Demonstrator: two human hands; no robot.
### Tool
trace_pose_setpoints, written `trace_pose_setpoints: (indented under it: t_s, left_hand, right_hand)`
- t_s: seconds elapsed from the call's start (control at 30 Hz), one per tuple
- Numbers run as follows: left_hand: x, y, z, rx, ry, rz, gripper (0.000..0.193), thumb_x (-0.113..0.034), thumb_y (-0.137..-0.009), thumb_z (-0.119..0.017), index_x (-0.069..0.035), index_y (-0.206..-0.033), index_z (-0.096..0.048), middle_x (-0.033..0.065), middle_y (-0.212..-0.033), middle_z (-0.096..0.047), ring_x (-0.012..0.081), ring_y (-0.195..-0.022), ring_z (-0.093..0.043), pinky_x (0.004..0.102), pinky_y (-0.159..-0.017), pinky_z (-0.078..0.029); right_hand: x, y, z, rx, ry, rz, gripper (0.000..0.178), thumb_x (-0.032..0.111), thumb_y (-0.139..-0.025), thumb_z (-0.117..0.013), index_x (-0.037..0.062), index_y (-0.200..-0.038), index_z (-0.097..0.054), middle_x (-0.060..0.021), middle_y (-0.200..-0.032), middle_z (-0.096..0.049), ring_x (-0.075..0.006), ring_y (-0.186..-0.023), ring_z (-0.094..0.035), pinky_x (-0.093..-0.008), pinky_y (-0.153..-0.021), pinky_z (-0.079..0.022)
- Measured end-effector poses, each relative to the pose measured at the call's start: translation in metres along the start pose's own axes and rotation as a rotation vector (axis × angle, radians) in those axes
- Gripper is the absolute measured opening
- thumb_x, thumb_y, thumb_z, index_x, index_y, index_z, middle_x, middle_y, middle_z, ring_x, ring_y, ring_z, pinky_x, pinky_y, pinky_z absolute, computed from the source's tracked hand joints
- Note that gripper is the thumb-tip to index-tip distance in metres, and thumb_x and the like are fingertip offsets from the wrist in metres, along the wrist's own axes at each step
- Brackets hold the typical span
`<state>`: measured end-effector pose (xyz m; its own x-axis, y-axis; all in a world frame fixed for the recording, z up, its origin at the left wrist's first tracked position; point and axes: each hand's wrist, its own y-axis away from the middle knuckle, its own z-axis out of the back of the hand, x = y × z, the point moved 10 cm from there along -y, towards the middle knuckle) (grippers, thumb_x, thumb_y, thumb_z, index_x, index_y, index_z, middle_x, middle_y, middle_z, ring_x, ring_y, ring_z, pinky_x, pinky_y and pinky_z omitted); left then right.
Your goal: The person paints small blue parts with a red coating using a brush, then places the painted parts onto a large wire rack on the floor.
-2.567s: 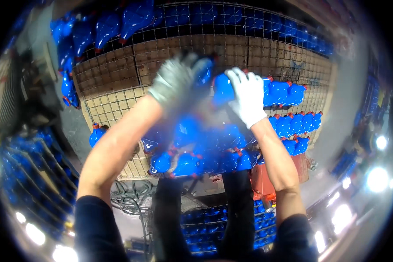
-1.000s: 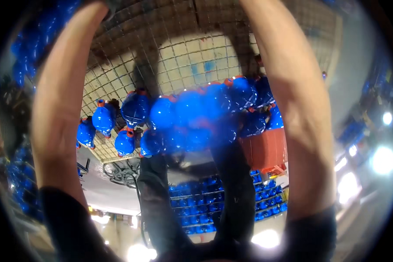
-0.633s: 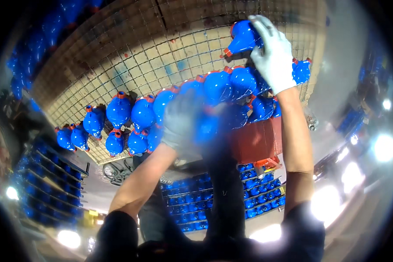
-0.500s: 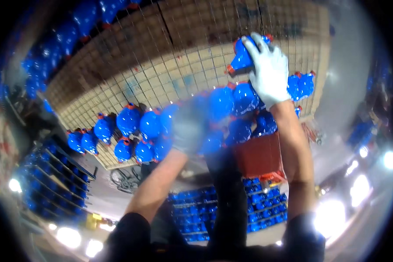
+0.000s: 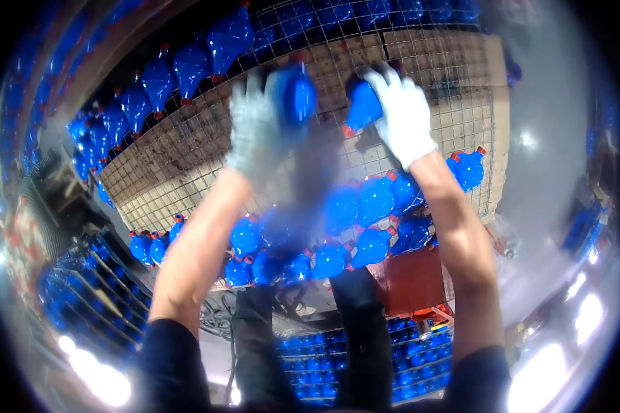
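Observation:
Both my hands wear white gloves and are over a wire mesh rack. My left hand [image 5: 252,124], somewhat blurred, is closed on a glossy blue rounded casting with red ends [image 5: 300,96] above the mesh. My right hand [image 5: 401,117] has its fingers curled over another blue casting [image 5: 365,108], whose red end points toward me. Closer to me, two uneven rows of similar blue castings [image 5: 373,248] lie along the mesh's near edge. A smeared patch hides part of the picture's middle.
Brown cardboard [image 5: 455,117] lies under the wire mesh [image 5: 186,155]. More blue castings [image 5: 189,69] line the far side. Below the near edge are a red box [image 5: 413,282] and racks of small blue parts [image 5: 310,361]. Another loaded rack [image 5: 93,296] stands at left.
My left hand has moved from the near rows to the far part of the mesh, with a blue casting in it. My right hand stays at its casting, shifted slightly nearer. The view has tilted.

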<state>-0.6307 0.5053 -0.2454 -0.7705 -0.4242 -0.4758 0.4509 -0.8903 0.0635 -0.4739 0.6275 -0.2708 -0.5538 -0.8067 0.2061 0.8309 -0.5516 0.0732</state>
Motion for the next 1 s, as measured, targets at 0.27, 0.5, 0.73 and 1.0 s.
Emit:
trace_pose_setpoints:
  t_s: [0.27, 0.5, 0.73, 1.0]
  left_hand:
    - [0.034, -0.147, -0.039, -0.241, -0.782, -0.387, 0.092, -0.056, -0.081, -0.068, -0.005, -0.153, -0.040, 0.0255, -0.134, -0.059, 0.0414, -0.130, -0.053, 0.0573, -0.120, -0.028]
    - [0.031, -0.119, -0.012, -0.316, -0.259, -0.399, 0.067, -0.032, -0.078, -0.081, -0.013, -0.137, -0.056, 0.0163, -0.136, -0.057, 0.0396, -0.121, -0.054, 0.0499, -0.101, -0.046]
    - [0.013, -0.008, -0.088, -0.124, -0.161, -0.174, 0.038, -0.032, -0.088, -0.076, -0.013, -0.118, -0.062, 0.0141, -0.126, -0.057, 0.0390, -0.113, -0.056, 0.0532, -0.092, -0.048]
    - [0.028, 0.011, -0.106, -0.061, -0.235, -0.050, 0.036, -0.038, -0.084, -0.080, -0.014, -0.106, -0.065, 0.0127, -0.128, -0.053, 0.0400, -0.108, -0.057, 0.0550, -0.087, -0.048]
  right_hand:
    - [0.015, -0.163, 0.014, -0.020, 0.063, 0.047, 0.060, 0.006, -0.084, -0.066, 0.0147, -0.142, -0.054, -0.0153, -0.145, -0.055, -0.0355, -0.119, -0.063, -0.0436, -0.098, -0.053]
    - [-0.025, -0.132, -0.004, -0.318, -0.055, -0.095, 0.053, 0.001, -0.086, -0.061, 0.0201, -0.135, -0.061, -0.0105, -0.129, -0.066, -0.0329, -0.103, -0.068, -0.0436, -0.087, -0.059]
    - [-0.176, -0.081, -0.022, -0.062, 0.324, -0.254, 0.041, 0.039, -0.099, -0.059, 0.0111, -0.130, -0.062, -0.0102, -0.137, -0.061, -0.0330, -0.120, -0.061, -0.0461, -0.093, -0.054]
    - [-0.161, -0.096, -0.023, 0.217, 0.351, -0.293, 0.038, 0.028, -0.098, -0.055, 0.0083, -0.130, -0.060, -0.0189, -0.135, -0.060, -0.0374, -0.118, -0.061, -0.0479, -0.094, -0.051]
